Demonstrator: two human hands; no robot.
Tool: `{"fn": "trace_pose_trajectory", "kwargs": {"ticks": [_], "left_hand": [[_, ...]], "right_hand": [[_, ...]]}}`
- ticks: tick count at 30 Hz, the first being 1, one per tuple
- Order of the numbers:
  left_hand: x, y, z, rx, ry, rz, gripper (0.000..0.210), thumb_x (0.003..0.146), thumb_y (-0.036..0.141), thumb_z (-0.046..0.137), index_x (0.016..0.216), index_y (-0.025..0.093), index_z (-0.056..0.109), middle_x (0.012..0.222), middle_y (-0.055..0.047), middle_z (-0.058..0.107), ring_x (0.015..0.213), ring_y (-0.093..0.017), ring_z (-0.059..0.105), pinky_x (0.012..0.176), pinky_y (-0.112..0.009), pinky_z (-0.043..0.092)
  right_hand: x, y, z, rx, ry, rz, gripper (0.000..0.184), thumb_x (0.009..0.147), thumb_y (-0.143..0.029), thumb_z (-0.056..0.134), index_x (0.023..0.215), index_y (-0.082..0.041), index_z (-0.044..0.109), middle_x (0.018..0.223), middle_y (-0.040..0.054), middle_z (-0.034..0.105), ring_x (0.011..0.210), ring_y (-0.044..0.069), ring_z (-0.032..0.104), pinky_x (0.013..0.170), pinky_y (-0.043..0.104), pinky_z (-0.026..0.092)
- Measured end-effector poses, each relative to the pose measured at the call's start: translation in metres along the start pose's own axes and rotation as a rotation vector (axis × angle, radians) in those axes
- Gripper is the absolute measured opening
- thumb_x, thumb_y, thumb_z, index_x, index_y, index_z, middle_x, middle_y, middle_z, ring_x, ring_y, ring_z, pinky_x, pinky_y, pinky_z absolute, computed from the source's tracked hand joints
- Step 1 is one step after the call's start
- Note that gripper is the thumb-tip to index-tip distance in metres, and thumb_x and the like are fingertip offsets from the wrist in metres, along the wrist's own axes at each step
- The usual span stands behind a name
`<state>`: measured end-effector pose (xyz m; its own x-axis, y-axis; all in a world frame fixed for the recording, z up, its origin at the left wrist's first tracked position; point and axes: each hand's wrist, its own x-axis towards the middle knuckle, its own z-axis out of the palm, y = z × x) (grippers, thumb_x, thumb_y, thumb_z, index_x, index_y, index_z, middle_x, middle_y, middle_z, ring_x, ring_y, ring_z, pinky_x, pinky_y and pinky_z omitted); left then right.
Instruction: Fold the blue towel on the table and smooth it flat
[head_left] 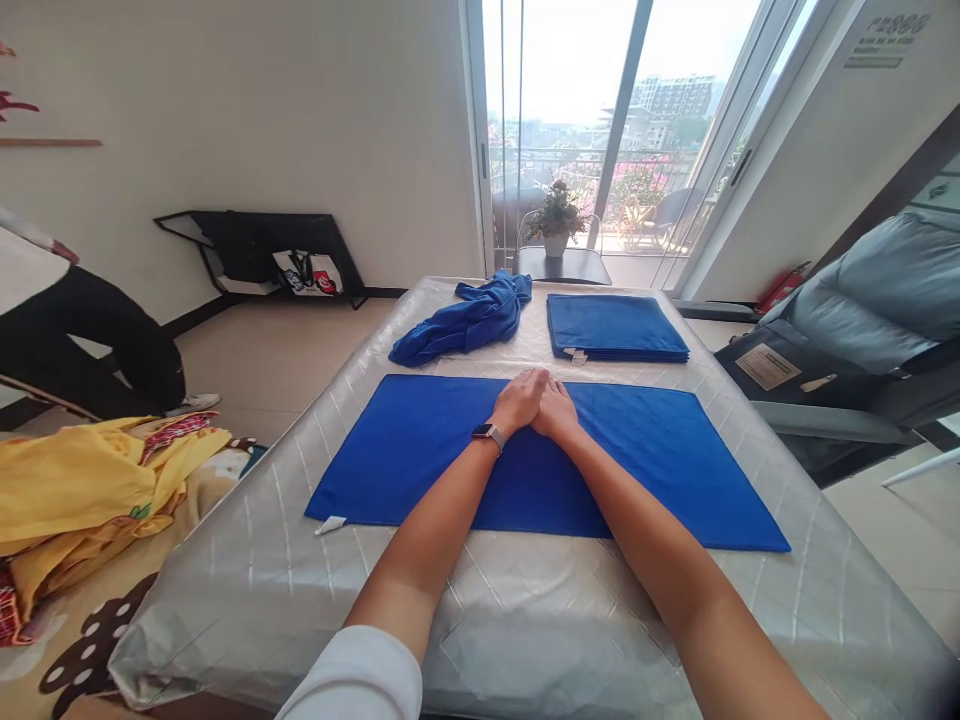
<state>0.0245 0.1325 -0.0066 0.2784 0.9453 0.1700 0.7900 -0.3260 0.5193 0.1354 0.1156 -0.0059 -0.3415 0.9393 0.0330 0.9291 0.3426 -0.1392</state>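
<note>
A blue towel [420, 450] lies spread flat across the silver-covered mattress [540, 600], a white tag showing at its near left corner. My left hand [519, 400], with a watch [489, 434] on its wrist, rests on the towel's far middle part. Against it lies my right hand [556, 408], on the same part of the cloth. Both hands are flat with fingers stretched forward; some fingertips are hidden. Just beyond them sit a folded stack of blue towels [619, 325] on the right and a crumpled blue towel [472, 318] on the left.
Yellow clothes [97, 480] lie on a patterned surface at the left, where a person [75, 330] in dark trousers is. A grey padded chair [847, 350] is at the right. Behind the mattress stands a potted plant [556, 225] on a black chair [574, 265] by the glass door.
</note>
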Motion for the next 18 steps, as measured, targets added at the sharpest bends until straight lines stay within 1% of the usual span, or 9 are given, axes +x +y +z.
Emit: {"fn": "trace_pose_trajectory", "kwargs": {"ticks": [2,4,6,9,11,14,16,18], "left_hand": [[-0.003,-0.006,-0.001,0.101,-0.040,0.018,0.076,0.109,0.054,0.008,0.157,0.008,0.043,0.164,-0.019,0.042,0.156,-0.024,0.033,0.129,-0.042,0.023],[-0.007,-0.015,-0.003,0.197,-0.080,0.042,0.074,0.109,0.056,0.013,0.159,0.008,0.040,0.166,-0.020,0.038,0.158,-0.027,0.029,0.130,-0.047,0.019],[-0.011,-0.026,-0.007,0.250,-0.099,0.049,0.074,0.108,0.057,0.017,0.162,0.010,0.036,0.168,-0.019,0.033,0.159,-0.028,0.025,0.130,-0.050,0.017],[-0.018,-0.048,-0.020,0.265,-0.097,0.012,0.076,0.107,0.062,0.017,0.163,0.014,0.033,0.169,-0.019,0.031,0.160,-0.029,0.023,0.129,-0.053,0.018],[-0.023,-0.067,-0.034,0.278,-0.095,-0.033,0.079,0.106,0.064,0.014,0.163,0.013,0.032,0.170,-0.019,0.029,0.160,-0.029,0.022,0.129,-0.053,0.017],[-0.033,-0.102,-0.061,0.322,-0.089,-0.112,0.080,0.106,0.064,0.013,0.163,0.011,0.032,0.171,-0.019,0.027,0.160,-0.029,0.021,0.129,-0.051,0.016],[-0.043,-0.127,-0.081,0.356,-0.086,-0.182,0.079,0.107,0.061,0.014,0.163,0.009,0.031,0.171,-0.019,0.025,0.160,-0.030,0.020,0.129,-0.052,0.016],[-0.053,-0.150,-0.099,0.400,-0.077,-0.259,0.077,0.107,0.056,0.014,0.164,0.007,0.028,0.172,-0.019,0.023,0.161,-0.030,0.019,0.129,-0.051,0.016]], "right_hand": [[0.000,0.006,-0.001,0.014,-0.022,0.034,0.068,0.106,-0.036,0.028,0.168,-0.008,0.021,0.174,0.0157,0.017,0.161,0.029,0.017,0.129,0.047,0.015],[-0.002,0.020,-0.003,0.029,-0.031,0.094,0.068,0.108,-0.039,0.020,0.167,-0.006,0.022,0.174,0.0157,0.018,0.161,0.027,0.016,0.130,0.046,0.014],[-0.008,0.044,-0.006,0.036,-0.029,0.165,0.071,0.109,-0.045,0.015,0.167,-0.004,0.023,0.174,0.0150,0.018,0.161,0.026,0.016,0.130,0.043,0.013],[-0.024,0.093,-0.013,0.013,-0.030,0.263,0.073,0.109,-0.049,0.015,0.167,-0.005,0.021,0.175,0.0136,0.017,0.162,0.025,0.014,0.130,0.042,0.011],[-0.039,0.131,-0.019,-0.008,-0.036,0.333,0.074,0.109,-0.050,0.014,0.168,-0.005,0.020,0.175,0.0138,0.016,0.162,0.024,0.014,0.131,0.042,0.011],[-0.061,0.184,-0.028,-0.033,-0.037,0.432,0.075,0.108,-0.051,0.013,0.167,-0.004,0.019,0.175,0.0151,0.016,0.162,0.024,0.015,0.131,0.042,0.012],[-0.074,0.212,-0.031,-0.040,-0.022,0.483,0.076,0.108,-0.050,0.013,0.167,-0.002,0.020,0.175,0.0162,0.017,0.162,0.026,0.016,0.131,0.044,0.013],[-0.082,0.231,-0.032,-0.032,-0.007,0.516,0.077,0.107,-0.050,0.013,0.166,0.000,0.021,0.174,0.0169,0.018,0.161,0.027,0.017,0.131,0.045,0.014]]}}
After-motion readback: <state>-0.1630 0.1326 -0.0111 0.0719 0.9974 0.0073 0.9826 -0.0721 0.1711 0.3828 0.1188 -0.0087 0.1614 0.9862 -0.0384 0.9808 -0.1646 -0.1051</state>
